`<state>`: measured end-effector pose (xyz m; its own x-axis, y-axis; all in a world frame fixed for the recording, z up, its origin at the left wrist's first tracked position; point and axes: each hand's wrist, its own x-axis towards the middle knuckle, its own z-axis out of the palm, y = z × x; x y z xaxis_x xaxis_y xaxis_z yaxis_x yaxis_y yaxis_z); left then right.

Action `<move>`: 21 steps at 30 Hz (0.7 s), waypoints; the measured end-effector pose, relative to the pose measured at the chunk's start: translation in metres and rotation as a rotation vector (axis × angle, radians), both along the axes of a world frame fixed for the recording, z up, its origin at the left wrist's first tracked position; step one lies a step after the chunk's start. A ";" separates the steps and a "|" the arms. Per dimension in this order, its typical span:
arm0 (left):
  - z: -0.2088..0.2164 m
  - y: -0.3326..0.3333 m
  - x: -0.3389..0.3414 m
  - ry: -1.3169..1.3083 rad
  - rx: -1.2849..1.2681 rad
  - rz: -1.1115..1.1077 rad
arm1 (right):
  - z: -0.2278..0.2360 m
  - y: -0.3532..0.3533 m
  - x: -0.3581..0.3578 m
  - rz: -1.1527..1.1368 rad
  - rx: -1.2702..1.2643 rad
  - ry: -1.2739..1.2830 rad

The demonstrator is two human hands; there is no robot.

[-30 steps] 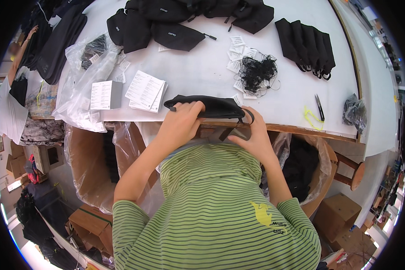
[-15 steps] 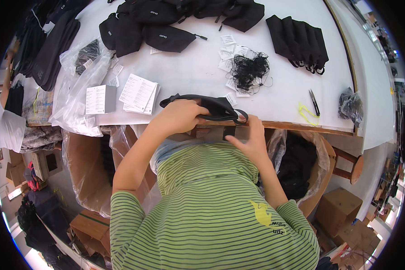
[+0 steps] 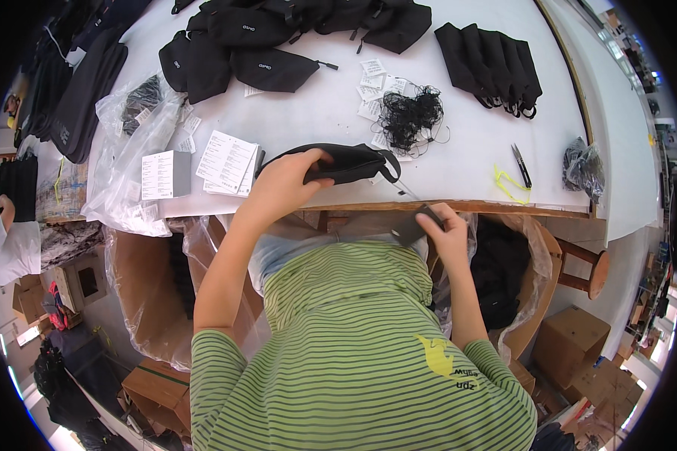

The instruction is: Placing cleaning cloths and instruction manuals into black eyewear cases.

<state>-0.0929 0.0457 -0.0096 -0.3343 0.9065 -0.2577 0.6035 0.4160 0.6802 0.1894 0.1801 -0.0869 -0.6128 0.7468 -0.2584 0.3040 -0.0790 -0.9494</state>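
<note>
My left hand grips a small black zip pouch just above the table's near edge, thumb and fingers on its side. At the pouch's right end a black strap loop sticks out. Below and right of it, my right hand pinches a dark hang tag between thumb and fingers. A thin cord runs from near the loop toward the tag; exactly where it is fastened I cannot tell. Behind the pouch lies a tangle of black cords on several small white labels.
White printed cards and a card stack lie left beside a clear plastic bag. Black pouches fill the far side; more black pouches lie right. A black pen-like tool rests by a yellow cord. Lined cartons stand below.
My right hand has moved from the strap loop down and right and now pinches the tag, which hung below the loop. The pouch has shifted slightly left and up in my left hand.
</note>
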 end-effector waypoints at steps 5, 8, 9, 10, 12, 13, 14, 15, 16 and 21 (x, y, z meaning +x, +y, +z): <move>0.002 -0.003 -0.001 0.029 -0.024 -0.039 | 0.034 0.020 0.017 -0.177 -0.611 0.308; 0.006 -0.009 0.009 0.177 0.110 -0.016 | 0.035 0.028 0.025 0.069 -0.732 0.333; 0.008 -0.011 0.010 0.247 0.061 -0.060 | 0.035 0.029 0.025 0.110 -0.589 0.235; 0.008 -0.013 0.013 0.317 0.011 -0.104 | 0.036 0.031 0.025 0.152 -0.445 0.136; 0.003 -0.018 0.021 0.366 -0.008 -0.140 | 0.036 0.037 0.029 0.128 -0.384 0.085; 0.000 -0.020 0.026 0.417 -0.025 -0.182 | 0.036 0.041 0.030 0.101 -0.321 0.037; -0.002 -0.021 0.031 0.421 -0.031 -0.181 | 0.037 0.046 0.031 0.017 -0.289 0.016; -0.004 -0.022 0.034 0.418 -0.032 -0.177 | 0.035 0.050 0.035 -0.066 -0.188 0.001; -0.005 -0.023 0.036 0.391 -0.015 -0.175 | 0.027 0.056 0.041 -0.174 -0.198 0.112; -0.008 -0.018 0.047 0.357 0.015 -0.225 | 0.015 0.054 -0.010 -0.610 -0.766 0.900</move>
<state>-0.0458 0.0279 -0.0175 -0.1935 0.9700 -0.1473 0.8771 0.2383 0.4170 0.1791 0.2344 -0.0715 -0.4120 0.8096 -0.4180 -0.6771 -0.5791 -0.4542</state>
